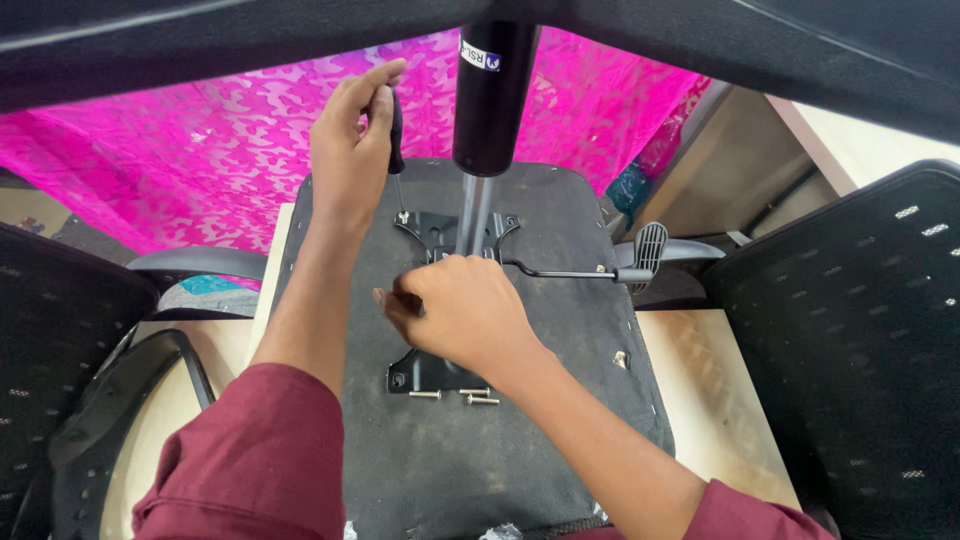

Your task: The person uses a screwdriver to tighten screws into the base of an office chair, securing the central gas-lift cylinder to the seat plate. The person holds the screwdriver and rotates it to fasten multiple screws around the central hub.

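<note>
Upside-down chair seat [560, 420], dark grey, lying flat on the pale wooden bench [715, 390]. Black metal plate [440, 232] in the middle of the seat, with a shiny gas post [492, 95] standing straight up out of it.

Left hand [350, 150] behind the plate, just left of the post, wrapped tight around a dark screwdriver [396, 150]. Thin tip pointing down, touching a corner of the plate.

Right hand [465, 310] resting on the near part of the plate, fingers curled; holding anything or not, cannot tell. Much of the plate hidden under this hand.

Three small silver screws [455, 396] lying loose on the seat, just in front of the plate. Black lever [600, 268] sticking out from the plate to the right.

Bright pink cloth [200, 160] behind the seat. Black mesh chair backs [850, 350] on both sides of it.
</note>
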